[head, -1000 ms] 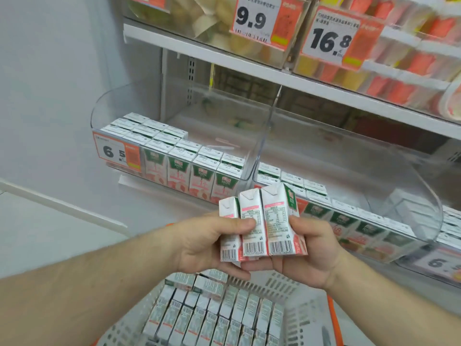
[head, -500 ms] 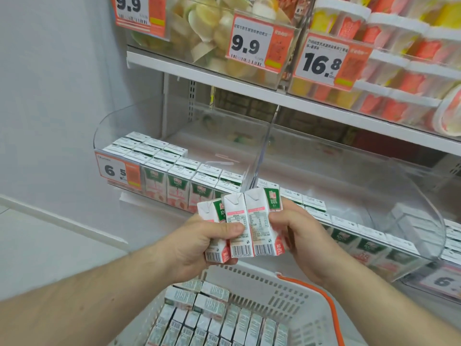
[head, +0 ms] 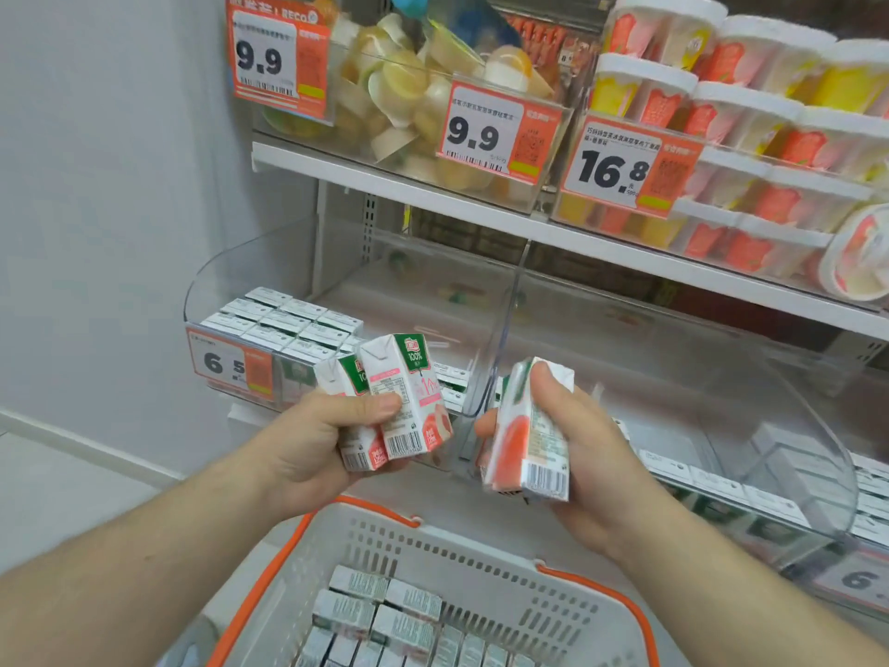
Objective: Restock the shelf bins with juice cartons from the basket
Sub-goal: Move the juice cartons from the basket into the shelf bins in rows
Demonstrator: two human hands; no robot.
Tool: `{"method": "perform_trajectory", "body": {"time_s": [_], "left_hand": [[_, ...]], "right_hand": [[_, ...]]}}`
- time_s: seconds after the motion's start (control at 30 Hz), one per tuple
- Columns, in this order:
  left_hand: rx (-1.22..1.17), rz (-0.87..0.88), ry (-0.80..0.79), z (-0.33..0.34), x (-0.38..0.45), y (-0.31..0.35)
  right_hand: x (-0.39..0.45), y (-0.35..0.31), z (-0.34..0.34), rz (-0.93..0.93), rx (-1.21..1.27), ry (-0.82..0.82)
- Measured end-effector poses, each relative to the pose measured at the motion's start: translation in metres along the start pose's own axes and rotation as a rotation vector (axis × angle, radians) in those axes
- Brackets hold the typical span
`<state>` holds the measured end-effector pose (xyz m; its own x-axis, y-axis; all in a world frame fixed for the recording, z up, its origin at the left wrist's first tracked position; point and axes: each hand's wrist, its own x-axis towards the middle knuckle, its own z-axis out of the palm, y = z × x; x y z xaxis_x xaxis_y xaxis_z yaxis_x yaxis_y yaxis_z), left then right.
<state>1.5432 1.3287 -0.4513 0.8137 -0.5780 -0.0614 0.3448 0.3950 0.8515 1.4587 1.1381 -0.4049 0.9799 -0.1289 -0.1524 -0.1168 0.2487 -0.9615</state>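
My left hand grips two small white, green and pink juice cartons upright in front of the left clear shelf bin. My right hand grips another juice carton, tilted, in front of the divider between the left bin and the right clear bin. Both bins hold rows of the same cartons along their front. Below my hands stands the white basket with orange handles, with several cartons packed inside.
An upper shelf carries bins of fruit cups and stacked tubs with price tags 9.9 and 16.8. A 6.5 price tag hangs on the left bin's front. A plain grey wall stands to the left.
The three cartons held together between both hands have been split: my right hand has pulled one carton away to the right, and my left hand keeps two. My view has risen towards the shelf.
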Motion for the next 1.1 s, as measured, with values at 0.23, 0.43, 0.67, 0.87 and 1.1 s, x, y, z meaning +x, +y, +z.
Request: {"method": "perform_trajectory", "body": {"time_s": [0.23, 0.43, 0.67, 0.87, 1.1], "left_hand": [[-0.204, 0.023, 0.080, -0.032, 0.004, 0.023], [-0.374, 0.040, 0.127, -0.054, 0.005, 0.031], [-0.394, 0.047, 0.165, -0.076, 0.010, 0.035], [-0.387, 0.038, 0.158, -0.076, 0.012, 0.034], [-0.400, 0.045, 0.160, -0.080, 0.012, 0.032]], "right_hand": [[0.069, -0.049, 0.050, -0.098, -0.161, 0.108], [0.147, -0.059, 0.078, 0.067, -0.226, 0.159], [0.213, -0.029, 0.089, -0.018, -0.958, 0.245], [0.235, -0.001, 0.093, 0.218, -1.170, 0.013], [0.238, -0.002, 0.076, 0.428, -0.698, -0.060]]}}
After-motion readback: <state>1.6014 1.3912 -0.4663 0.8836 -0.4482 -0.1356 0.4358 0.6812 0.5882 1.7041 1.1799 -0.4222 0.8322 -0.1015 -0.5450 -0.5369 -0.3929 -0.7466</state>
